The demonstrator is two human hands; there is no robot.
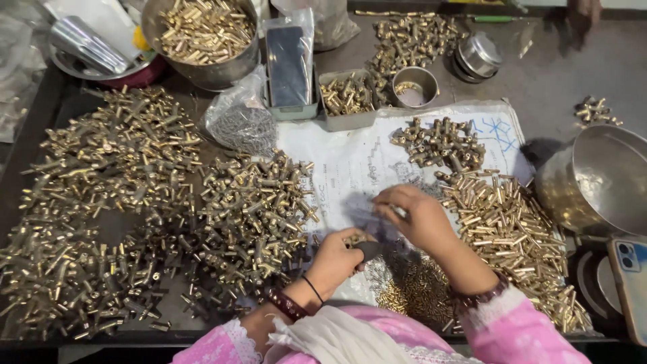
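The right hand (416,217) pinches a small silvery pin (399,211) between thumb and fingertips, the other fingers curled in above the white paper sheet (350,165). The left hand (337,259) is clenched around a dark, stubby tool (370,251), its blunt end poking out towards the right hand; a brass piece (353,238) seems to sit against its knuckles, though the view there is too blurred to be sure. The two hands lie near each other at the near edge of the sheet, not touching.

Just beyond the right hand, on the sheet's right side, lies a heap of straight brass tubes (505,226). Below the hands, at the sheet's near edge, a mound of tiny brass bits (414,286) is spread. Further up the sheet sits a small cluster of brass fittings (438,141). Left of the sheet, a broad pile of T-shaped brass fittings (135,202) covers the dark table (559,67).

At the sheet's far edge stand a small grey tray (347,101) of brass parts, a steel cup (414,84) and a clear bag of small grey parts (239,121). Right of the sheet tilts a large steel bowl (600,178), with a phone (630,276) just below it. Beyond the grey tray, a steel basin (205,34) holds more brass.
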